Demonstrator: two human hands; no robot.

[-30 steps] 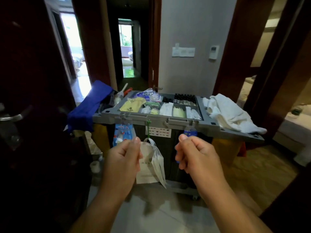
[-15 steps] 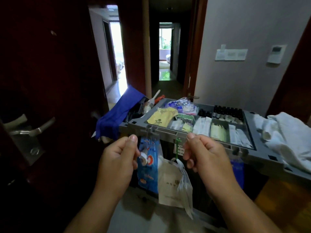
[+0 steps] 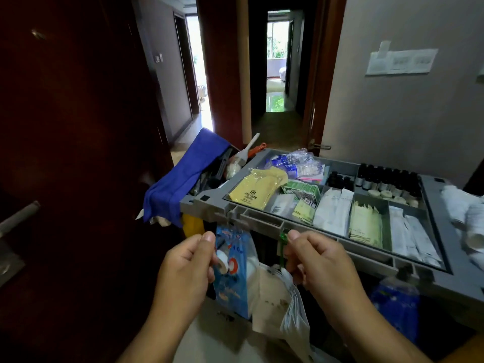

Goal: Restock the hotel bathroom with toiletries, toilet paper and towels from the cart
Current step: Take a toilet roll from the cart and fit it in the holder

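Head view shows the cart (image 3: 262,221) with its tray of toiletries (image 3: 332,213) just ahead. The left hand (image 3: 188,268) is curled beside a hanging blue packet (image 3: 230,284), the right hand (image 3: 319,263) curled at a green tag (image 3: 282,238). Whether they grip anything, I cannot tell.

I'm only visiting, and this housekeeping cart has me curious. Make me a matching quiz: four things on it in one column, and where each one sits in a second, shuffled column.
Things:
1. blue cloth
2. yellow packet
3. dark bottles
4. white towels

Places:
A. standing in the far right compartment of the cart top
B. draped over the left end
C. piled on the right end
D. lying in the left compartment

Pairs: 1-B, 2-D, 3-A, 4-C
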